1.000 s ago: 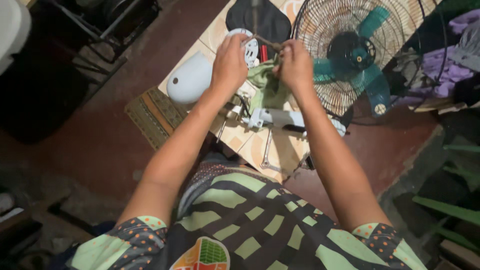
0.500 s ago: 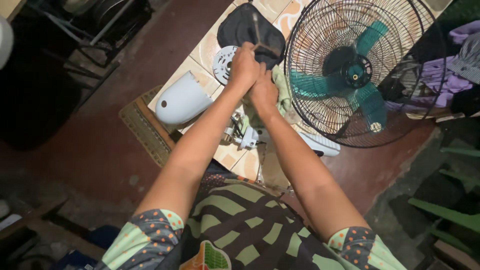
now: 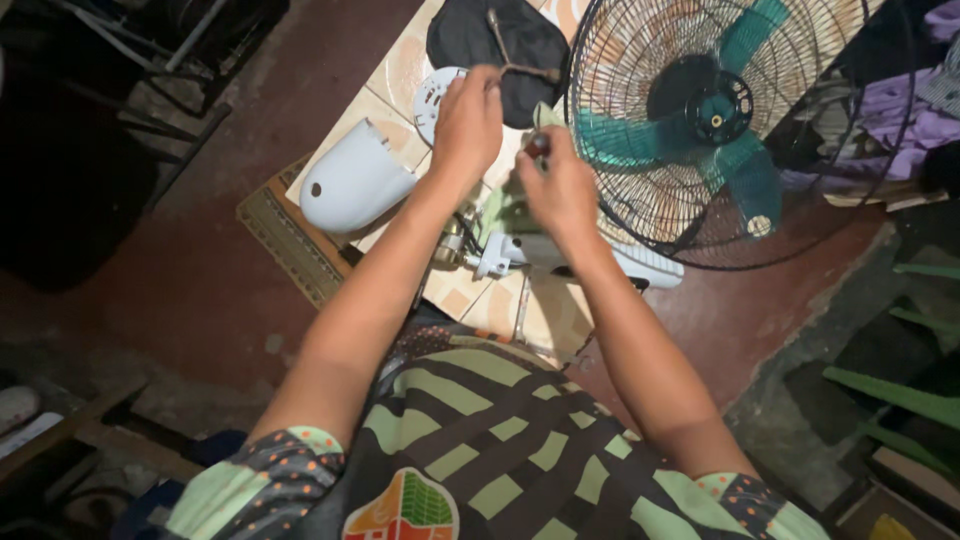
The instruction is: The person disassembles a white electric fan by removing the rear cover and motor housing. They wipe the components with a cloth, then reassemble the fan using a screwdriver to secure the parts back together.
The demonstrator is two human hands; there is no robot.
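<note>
- Head view, landmark = tiled board (image 3: 500,300) on the red floor; everything below placed vs. it.
- Left hand (image 3: 468,122) over the board's far half, fingers curled shut on a thin metal tool (image 3: 515,55) w/ a crossed, branching shape; tool tip pokes up over the dark pad.
- Right hand (image 3: 560,185) just right of the left, near board centre, pinched narrow on a small dark-red knob-like piece (image 3: 538,146); can't tell exactly what it is. Hands close, not touching.
- Pale green part (image 3: 505,210) under the right hand, partly hidden by it, sits on the board.
- White motor housing piece (image 3: 520,255) w/ wires lies below the hands, toward board's near edge.
- White rear cover (image 3: 350,180) at board's left edge, hanging partly past it, above the brown mat (image 3: 290,240).
- White round plate (image 3: 437,95) behind the left hand, touching the dark round pad (image 3: 480,40) at board's far end.
- Fan (image 3: 720,120), black wire guard + teal blades, stands off board's right edge, guard rim just beside the right hand – tight room on that side.
- Open room: bare red floor left of board and a patch off the near-right corner.
- Dark clutter far left; green chair (image 3: 890,390) and purple cloth (image 3: 900,110) well right of board.
</note>
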